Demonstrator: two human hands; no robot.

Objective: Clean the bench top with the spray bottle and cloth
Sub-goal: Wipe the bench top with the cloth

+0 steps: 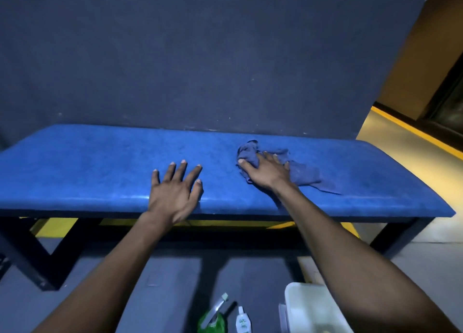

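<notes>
A long blue padded bench top [87,167] runs across the view on a dark frame. A crumpled blue-purple cloth [307,176] lies on its right half. My right hand [266,171] presses flat on the cloth, fingers spread over its left part. My left hand [174,191] rests palm down on the bare bench near the front edge, fingers apart and holding nothing. On the floor below, a green spray bottle [213,320] with a pale trigger stands next to a small white bottle [243,322].
A dark blue wall [200,57] rises right behind the bench. A white bin [310,307] stands on the floor at the lower right. Yellow floor lines [413,132] run past the bench's right end, where a tan floor opens out.
</notes>
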